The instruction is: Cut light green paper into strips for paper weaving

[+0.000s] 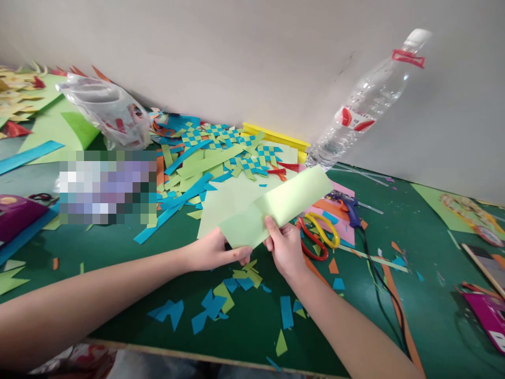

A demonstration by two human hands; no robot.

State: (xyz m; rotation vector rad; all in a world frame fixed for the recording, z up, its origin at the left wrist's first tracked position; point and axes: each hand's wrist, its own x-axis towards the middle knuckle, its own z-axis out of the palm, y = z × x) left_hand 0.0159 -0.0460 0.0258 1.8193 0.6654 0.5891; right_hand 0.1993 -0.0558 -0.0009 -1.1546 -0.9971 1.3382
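Over a dark-green table [246, 337] backing onto a pale grey wall [236, 52], fingers of the left hand [215, 250] and right hand [288, 251] are gripping a light-green rectangular paper strip [296, 199]; blue and green paper scraps [214, 307] are lying near the front edge [189, 357], the table showing barer beyond the right forearm [339, 316]
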